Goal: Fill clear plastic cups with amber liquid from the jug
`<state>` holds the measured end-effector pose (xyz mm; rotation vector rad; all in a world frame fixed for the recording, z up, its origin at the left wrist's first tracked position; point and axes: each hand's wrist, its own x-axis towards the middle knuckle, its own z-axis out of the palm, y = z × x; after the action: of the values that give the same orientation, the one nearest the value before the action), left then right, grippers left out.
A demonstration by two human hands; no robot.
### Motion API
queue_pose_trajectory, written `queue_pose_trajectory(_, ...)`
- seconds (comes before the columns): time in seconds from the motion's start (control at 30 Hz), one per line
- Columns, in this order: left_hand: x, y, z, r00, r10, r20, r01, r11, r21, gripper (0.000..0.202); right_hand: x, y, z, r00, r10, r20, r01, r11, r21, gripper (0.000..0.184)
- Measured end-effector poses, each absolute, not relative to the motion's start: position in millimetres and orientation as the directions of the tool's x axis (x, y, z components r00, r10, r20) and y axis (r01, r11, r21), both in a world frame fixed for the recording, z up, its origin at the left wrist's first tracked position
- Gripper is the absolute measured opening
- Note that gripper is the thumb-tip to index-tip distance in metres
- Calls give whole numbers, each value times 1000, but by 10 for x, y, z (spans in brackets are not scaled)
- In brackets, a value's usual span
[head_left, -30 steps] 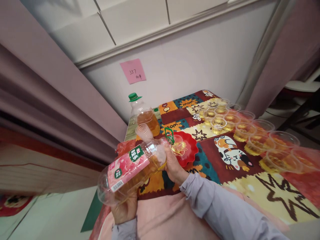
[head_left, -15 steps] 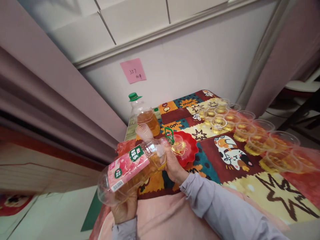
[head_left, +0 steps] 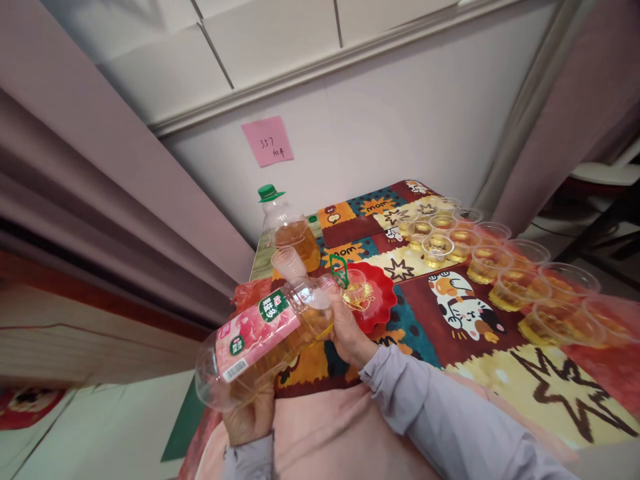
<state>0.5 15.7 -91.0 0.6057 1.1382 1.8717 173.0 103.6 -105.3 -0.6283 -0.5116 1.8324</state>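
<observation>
A large clear juice bottle (head_left: 260, 333) with a pink label lies tilted in both hands, its neck end up and to the right, amber juice along its lower side. My left hand (head_left: 250, 413) supports the base from below, fingers partly hidden behind it. Around the neck closes my right hand (head_left: 345, 330), beside a green plastic handle ring (head_left: 339, 271). Just past the neck, a red scalloped plate (head_left: 383, 300) holds a clear plastic cup (head_left: 354, 285) with some liquid in it. The bottle's mouth is hidden by my right hand.
Behind stands a second juice bottle (head_left: 295, 237) with a green cap, near a stack of clear cups (head_left: 289, 262). Several cups of yellow juice (head_left: 490, 263) line the table's right side. A patterned tablecloth (head_left: 420, 327) covers the table; a pink note (head_left: 267, 141) is on the wall.
Almost nothing differs. Both hands keep the bottle in nearly the same tilted position, and the plate and cups stay where they were.
</observation>
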Motion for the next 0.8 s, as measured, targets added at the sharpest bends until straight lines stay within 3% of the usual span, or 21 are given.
queue_pose_trajectory(0.8,-26,167,-958,-536,844,-4,-394,-245,886,68,1736,1043,-1049,-287,933,-215,-705,-358,-613,79)
